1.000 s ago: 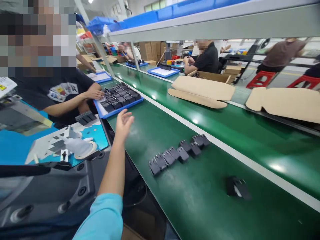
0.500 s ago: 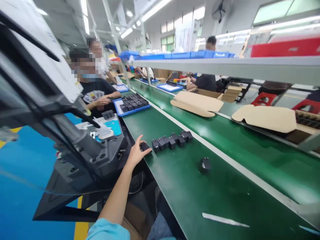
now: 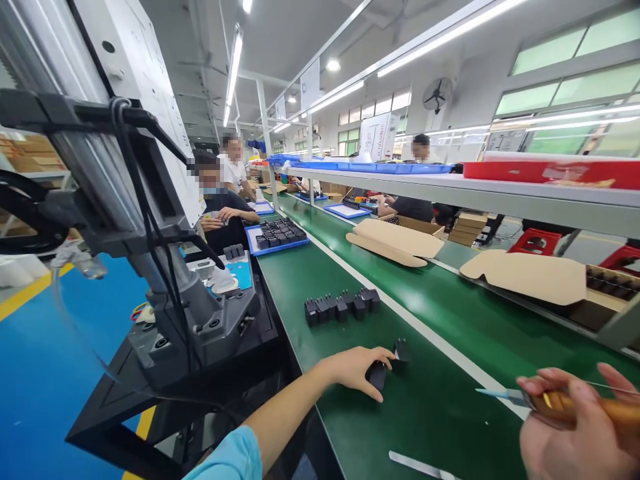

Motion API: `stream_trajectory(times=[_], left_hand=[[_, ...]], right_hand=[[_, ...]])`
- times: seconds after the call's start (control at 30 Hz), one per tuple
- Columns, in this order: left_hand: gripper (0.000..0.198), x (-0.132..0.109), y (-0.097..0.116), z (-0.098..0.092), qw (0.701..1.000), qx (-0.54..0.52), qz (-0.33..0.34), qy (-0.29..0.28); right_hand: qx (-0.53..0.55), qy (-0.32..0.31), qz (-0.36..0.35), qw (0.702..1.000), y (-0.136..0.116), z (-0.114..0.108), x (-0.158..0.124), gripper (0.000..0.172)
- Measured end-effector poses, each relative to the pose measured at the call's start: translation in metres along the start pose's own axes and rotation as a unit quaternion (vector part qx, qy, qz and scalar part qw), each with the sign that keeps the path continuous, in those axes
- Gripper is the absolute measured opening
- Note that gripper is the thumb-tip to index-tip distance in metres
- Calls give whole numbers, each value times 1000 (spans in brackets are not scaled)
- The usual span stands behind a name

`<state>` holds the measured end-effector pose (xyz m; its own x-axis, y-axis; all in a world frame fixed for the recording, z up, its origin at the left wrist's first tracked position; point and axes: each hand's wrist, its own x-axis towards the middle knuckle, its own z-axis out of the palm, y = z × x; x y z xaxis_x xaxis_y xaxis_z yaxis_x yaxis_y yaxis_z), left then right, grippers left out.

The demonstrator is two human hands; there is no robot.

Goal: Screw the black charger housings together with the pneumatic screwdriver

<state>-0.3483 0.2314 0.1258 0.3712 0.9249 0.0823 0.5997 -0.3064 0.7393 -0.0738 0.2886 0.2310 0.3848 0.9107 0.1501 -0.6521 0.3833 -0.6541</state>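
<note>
My left hand (image 3: 357, 370) is closed around a black adapter (image 3: 377, 375) low over the green work surface. Just beyond its fingertips stands another black adapter (image 3: 401, 353) with its pins up. At the lower right, my right hand (image 3: 575, 420) grips a tool with an amber handle (image 3: 555, 405) and a pale pointed blade (image 3: 500, 393) that points left. Farther back, a row of several black adapters (image 3: 341, 308) stands on the green surface.
A machine on a grey column (image 3: 165, 280) stands at the left. A blue-edged tray (image 3: 280, 249) holds many black adapters. Cardboard flaps (image 3: 395, 241) lie across the line, under a shelf (image 3: 500, 190). A metal strip (image 3: 420, 465) lies near the front. People sit beyond.
My left hand has moved right and nearer, from beside the row's left end, with an adapter in it. My right hand and its tool have come into view. The camera's view has shifted.
</note>
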Motion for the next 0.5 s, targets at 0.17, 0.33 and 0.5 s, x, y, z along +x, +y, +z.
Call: stream_trajectory(times=[0.17,0.33,0.5], left_hand=[[86,-5,4,12,997,-34,3,69],[66,-21,13,31,969,-163,-85,167],[60,-19,4,50,917,-336,-59,205]], right_hand=[[-88,-75,-60,991,-4,10,-17,50],[-85,-84,-33,992,-6,4,-24,46],[-81,-88,-16,993,-5,0,-28,46]])
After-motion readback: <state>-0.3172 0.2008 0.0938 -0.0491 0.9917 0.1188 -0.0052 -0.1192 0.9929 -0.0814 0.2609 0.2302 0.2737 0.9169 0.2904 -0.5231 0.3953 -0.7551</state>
